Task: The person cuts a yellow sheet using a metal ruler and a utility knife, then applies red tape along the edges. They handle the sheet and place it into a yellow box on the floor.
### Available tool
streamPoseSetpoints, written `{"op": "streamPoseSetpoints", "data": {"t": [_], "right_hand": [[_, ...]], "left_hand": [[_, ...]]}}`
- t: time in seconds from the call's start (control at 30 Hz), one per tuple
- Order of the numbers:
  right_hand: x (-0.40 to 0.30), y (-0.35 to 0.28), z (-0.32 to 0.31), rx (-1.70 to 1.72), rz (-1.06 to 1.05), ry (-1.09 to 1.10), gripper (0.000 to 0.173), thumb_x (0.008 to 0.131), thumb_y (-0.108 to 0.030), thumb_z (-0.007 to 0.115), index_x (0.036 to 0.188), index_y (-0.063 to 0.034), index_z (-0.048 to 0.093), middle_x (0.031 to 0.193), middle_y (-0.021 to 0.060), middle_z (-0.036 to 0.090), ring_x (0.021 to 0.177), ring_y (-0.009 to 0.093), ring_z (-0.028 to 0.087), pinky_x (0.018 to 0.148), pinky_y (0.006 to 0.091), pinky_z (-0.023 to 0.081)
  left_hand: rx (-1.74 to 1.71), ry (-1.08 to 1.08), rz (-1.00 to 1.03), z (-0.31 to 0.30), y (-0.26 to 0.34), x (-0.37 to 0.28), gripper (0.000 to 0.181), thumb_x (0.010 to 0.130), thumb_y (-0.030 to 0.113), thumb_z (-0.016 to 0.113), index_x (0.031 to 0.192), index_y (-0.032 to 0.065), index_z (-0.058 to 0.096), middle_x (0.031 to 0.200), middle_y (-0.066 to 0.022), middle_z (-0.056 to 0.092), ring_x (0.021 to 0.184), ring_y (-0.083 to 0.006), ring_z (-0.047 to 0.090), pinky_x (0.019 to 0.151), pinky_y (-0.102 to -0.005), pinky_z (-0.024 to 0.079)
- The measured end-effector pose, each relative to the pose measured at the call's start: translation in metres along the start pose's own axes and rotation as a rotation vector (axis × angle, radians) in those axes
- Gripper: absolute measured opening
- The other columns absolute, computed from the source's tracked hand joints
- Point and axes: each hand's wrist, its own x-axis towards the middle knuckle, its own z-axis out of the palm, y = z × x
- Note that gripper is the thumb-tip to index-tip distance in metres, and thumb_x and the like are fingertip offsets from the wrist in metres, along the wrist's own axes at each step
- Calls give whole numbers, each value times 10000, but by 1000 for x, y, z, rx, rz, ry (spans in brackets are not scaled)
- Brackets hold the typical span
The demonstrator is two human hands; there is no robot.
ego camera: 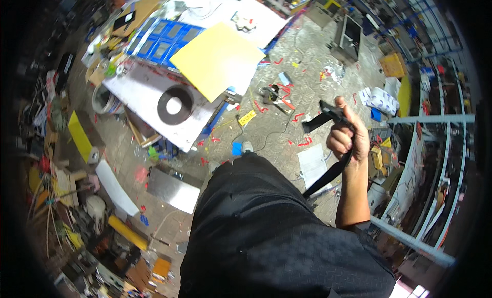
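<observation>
My right hand [348, 134] is raised at the right, its fingers closed on a black strap [331, 175]. A dark buckle-like piece and a short strap end stick out to the left of the thumb, and the longer part of the strap runs down to my dark clothing. My left hand is out of view. Ahead of me at the upper left, a yellow square sheet [219, 61] lies on a white-topped table [134, 91]. Beside it are a black ring-shaped disc [164, 113] and a blue panel with grey rectangles [159, 44].
Red scraps, a yellow perforated piece [247, 117] and a thin cable lie on the floor by my feet. A metal sheet [173, 188] is at the lower left, near piled scrap. Metal shelving [430, 119] stands at the right; an open metal box [346, 40] sits further ahead.
</observation>
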Motion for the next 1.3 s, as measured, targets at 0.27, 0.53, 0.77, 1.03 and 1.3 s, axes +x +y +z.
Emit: {"op": "streamPoseSetpoints", "data": {"t": [0.27,0.53,0.77,1.03,1.3], "right_hand": [[-23,36,31,77,123,-26,151,1047,-191,598,1197,-175,593,569,-50,370,375,63,299,355,232,240],[11,91,79,44,409,-154,143,1081,-320,572,1134,-187,577,567,-42,370,383,86,299,362,264,238],[18,163,116,-110,730,-16,161,1088,-344,554,1057,-186,566,560,-66,343,401,60,268,374,243,219],[49,179,162,-263,842,-322,226,1097,-345,518,993,-144,529,597,-23,439,402,102,351,375,267,276],[94,165,296,-445,765,-770,350,1107,-344,477,861,-96,497,608,-16,455,401,92,355,367,262,279]], "left_hand": [[116,66,130,2,41,28,257,1061,326,554,1035,77,611,871,-79,650,778,-247,631,678,-387,497],[581,113,320,7,53,39,278,1054,304,558,1129,47,631,1014,-102,709,942,-268,675,808,-396,528],[-124,142,1390,18,320,-206,603,946,224,775,1430,5,488,1360,-142,623,1214,-220,623,1041,-373,492],[4,353,1856,17,394,-307,251,845,78,834,1049,3,708,1187,-152,687,1109,-260,661,962,-378,522],[-311,586,2063,-47,436,-384,203,903,45,772,1073,-15,677,1199,-123,648,1107,-186,621,994,-333,480]]}}
